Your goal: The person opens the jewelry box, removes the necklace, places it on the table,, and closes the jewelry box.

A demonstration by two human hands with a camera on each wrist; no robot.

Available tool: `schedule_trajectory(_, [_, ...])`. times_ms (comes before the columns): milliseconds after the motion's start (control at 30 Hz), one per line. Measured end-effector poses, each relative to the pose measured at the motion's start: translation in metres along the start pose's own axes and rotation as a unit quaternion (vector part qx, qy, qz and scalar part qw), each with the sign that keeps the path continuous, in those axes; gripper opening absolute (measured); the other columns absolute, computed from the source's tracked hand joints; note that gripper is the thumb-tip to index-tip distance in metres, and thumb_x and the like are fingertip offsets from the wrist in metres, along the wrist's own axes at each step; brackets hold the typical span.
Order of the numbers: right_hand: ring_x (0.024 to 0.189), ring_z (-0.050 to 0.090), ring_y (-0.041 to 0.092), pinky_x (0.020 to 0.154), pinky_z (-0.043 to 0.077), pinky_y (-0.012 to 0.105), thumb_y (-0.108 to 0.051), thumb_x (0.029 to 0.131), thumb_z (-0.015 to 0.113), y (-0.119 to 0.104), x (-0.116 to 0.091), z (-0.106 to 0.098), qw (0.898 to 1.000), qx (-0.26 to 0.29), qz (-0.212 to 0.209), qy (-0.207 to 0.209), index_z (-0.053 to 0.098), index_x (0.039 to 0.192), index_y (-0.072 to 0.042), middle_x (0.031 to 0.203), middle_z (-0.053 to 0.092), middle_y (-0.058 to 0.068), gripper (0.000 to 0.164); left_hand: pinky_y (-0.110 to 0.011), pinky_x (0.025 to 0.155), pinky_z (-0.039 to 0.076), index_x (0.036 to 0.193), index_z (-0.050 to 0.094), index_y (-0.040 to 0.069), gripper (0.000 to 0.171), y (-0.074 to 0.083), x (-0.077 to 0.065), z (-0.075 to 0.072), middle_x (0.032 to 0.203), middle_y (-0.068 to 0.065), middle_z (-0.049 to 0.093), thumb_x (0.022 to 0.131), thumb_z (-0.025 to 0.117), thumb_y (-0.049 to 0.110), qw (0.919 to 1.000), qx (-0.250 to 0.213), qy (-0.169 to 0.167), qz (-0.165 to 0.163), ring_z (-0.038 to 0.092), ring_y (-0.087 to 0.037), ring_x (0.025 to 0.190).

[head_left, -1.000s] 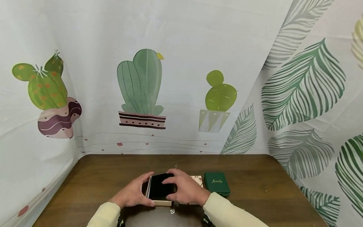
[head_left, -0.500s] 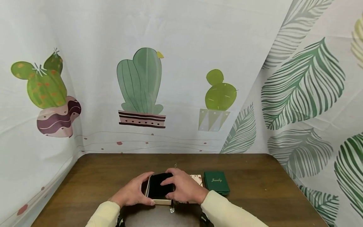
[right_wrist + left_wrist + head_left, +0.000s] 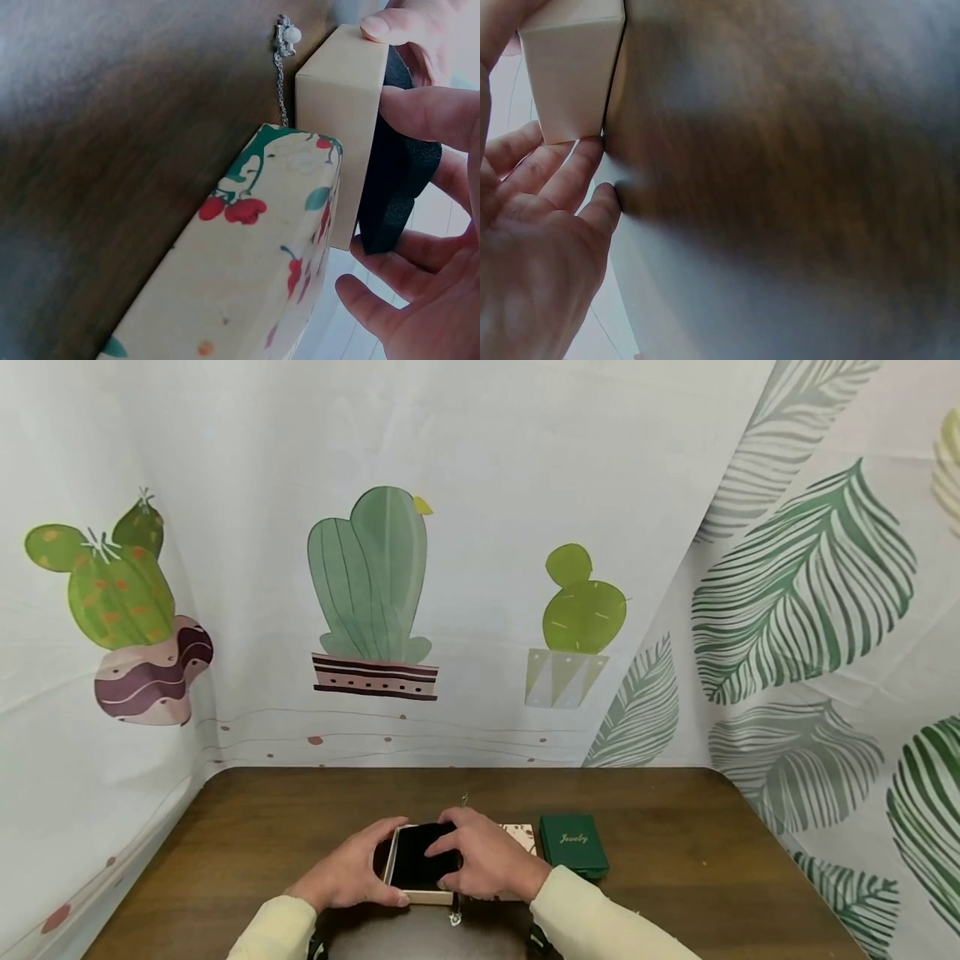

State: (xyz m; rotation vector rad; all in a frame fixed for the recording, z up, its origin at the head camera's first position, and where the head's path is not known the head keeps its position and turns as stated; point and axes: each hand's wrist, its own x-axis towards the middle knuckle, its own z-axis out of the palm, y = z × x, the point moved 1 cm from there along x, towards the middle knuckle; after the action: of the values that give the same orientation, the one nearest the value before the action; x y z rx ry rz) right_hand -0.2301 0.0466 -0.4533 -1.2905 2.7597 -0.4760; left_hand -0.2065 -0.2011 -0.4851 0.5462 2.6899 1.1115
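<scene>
A cream jewelry box base stands on the table with a black foam pad in its top. My left hand grips the box, thumb at the near left corner and fingers along the far side. My right hand holds the pad across its right part, one finger lying on its top. In the right wrist view the foam pad bulges out past the box rim. A silver necklace with a pearly pendant lies right beside the box; the box and right hand hide its middle.
A cream box part with a cherry print stands close to the right of the base, partly behind the right hand. Farther right lies a green box lettered "Jewelry". The brown table meets a printed curtain at the back.
Both hands and the box stay nearly where they were. In the head view the pad's far edge shows slightly lower than before.
</scene>
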Motion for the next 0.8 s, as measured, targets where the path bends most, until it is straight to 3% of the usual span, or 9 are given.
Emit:
schedule_trajectory(300, [0.125,0.062,0.022,0.099,0.056,0.034,-0.034,0.088,0.081,-0.0046,0.0018,0.0056,0.999,-0.036,-0.009,0.012,0.078,0.122,-0.033,0.143,0.061,0.008,0.034,-0.044,0.097,0.051,0.156,0.042,0.007,0.109,-0.0011,0.0001,-0.0005,0.151,-0.014,0.053,0.069,0.096,0.043,0.9999,0.001,-0.009,-0.006,0.057,-0.025,0.121])
schedule_trajectory(800, [0.131,0.061,0.024,0.106,0.054,0.035,-0.039,0.09,0.08,-0.0058,0.0024,0.0069,0.999,-0.047,-0.014,0.009,0.076,0.126,-0.034,0.146,0.06,0.009,0.036,-0.05,0.099,0.05,0.157,0.041,0.009,0.108,-0.0026,0.0011,-0.001,0.154,-0.014,0.051,0.07,0.095,0.044,0.9999,-0.002,-0.014,-0.006,0.056,-0.028,0.126])
